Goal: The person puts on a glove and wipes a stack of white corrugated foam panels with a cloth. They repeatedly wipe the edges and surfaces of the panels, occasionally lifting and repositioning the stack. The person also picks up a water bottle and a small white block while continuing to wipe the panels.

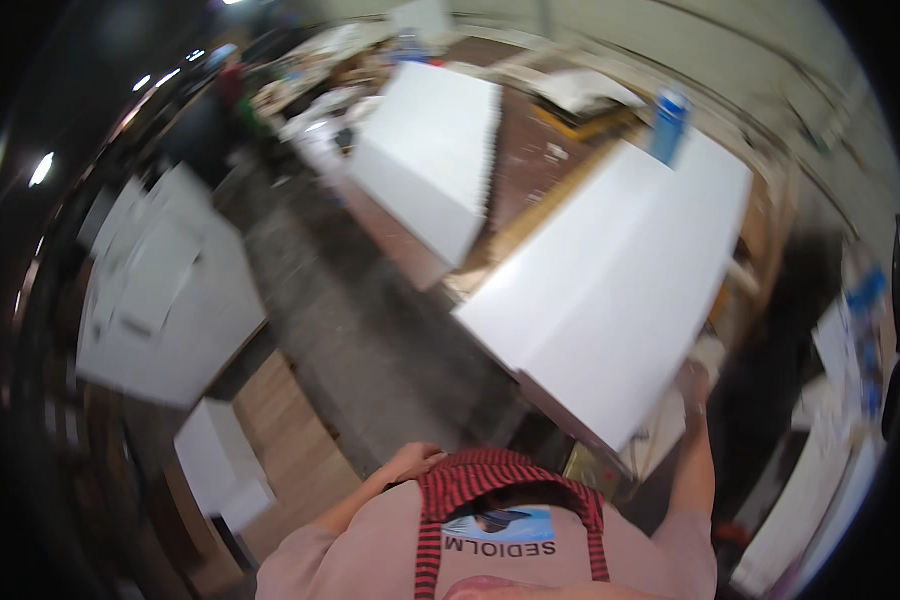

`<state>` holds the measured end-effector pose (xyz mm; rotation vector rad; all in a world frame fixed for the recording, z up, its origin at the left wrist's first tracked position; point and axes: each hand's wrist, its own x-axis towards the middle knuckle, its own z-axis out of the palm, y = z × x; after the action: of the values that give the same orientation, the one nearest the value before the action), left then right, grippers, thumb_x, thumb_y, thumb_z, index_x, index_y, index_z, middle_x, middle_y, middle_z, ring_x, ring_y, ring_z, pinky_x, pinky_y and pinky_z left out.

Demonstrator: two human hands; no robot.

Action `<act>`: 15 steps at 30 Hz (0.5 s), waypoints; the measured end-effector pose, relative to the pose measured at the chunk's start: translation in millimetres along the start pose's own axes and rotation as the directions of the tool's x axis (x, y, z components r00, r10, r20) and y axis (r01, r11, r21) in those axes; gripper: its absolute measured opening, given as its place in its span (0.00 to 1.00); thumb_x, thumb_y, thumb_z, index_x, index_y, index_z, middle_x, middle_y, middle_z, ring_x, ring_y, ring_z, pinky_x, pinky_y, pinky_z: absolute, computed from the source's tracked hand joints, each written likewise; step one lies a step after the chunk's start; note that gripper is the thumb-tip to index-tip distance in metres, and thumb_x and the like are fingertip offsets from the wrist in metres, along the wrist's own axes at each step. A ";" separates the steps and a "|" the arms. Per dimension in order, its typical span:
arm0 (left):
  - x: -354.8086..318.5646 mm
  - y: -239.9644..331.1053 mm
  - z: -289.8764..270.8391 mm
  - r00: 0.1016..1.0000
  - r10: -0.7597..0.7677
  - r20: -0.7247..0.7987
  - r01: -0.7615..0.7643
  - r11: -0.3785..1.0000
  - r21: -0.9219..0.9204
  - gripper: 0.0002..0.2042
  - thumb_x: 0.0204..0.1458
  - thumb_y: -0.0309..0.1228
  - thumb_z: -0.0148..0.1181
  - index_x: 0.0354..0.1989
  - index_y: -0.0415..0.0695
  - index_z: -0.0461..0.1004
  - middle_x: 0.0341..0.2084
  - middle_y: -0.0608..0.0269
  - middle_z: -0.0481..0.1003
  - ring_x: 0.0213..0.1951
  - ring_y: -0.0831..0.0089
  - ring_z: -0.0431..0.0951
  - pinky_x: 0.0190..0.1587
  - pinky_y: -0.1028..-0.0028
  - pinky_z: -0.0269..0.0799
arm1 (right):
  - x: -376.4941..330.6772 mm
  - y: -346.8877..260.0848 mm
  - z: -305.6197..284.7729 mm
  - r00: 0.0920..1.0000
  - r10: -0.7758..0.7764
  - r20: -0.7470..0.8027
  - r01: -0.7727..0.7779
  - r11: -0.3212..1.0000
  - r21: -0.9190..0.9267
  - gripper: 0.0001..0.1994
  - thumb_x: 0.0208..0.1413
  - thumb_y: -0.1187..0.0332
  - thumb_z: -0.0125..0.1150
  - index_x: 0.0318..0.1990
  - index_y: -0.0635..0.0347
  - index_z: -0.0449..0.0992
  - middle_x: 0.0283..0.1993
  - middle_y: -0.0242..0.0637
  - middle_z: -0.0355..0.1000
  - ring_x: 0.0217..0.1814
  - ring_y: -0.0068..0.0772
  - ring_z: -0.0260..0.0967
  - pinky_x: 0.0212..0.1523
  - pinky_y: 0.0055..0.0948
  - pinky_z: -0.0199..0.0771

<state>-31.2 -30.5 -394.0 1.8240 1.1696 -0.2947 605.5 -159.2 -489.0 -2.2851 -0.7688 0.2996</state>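
Pretty blurry shot, so take the small stuff with a grain of salt. The right hand is up at the lower right edge of a big white panel that fills the centre right of the frame, touching its edge; can't tell whether the fingers are curled round it or just pressed flat against it. The panel lies tilted across a wooden workbench, running from the lower middle up toward the upper right.

The left hand sits low in the middle of the frame, close to the person's chest, by the red striped apron strap. Can't tell if it's spread or closed, and it looks to hold nothing.

A blue can stands at the panel's far end, upper right. A second white panel lies upper centre, well apart from the first. More white boards are stacked on the left, with grey floor between.
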 end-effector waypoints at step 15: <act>-17.2 -72.4 11.9 0.983 -0.005 -0.183 -0.031 0.980 -0.195 0.18 0.62 0.43 0.54 0.45 0.40 0.80 0.35 0.48 0.81 0.41 0.52 0.82 0.45 0.60 0.75 | -36.8 39.6 0.0 0.984 -0.109 -0.137 0.071 0.964 -0.257 0.10 0.61 0.69 0.56 0.41 0.69 0.77 0.40 0.49 0.78 0.40 0.43 0.78 0.38 0.42 0.77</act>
<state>-96.0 -41.0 -431.0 1.7103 1.2651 -0.0011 593.8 -204.4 -516.2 -2.4655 -0.8713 -0.0158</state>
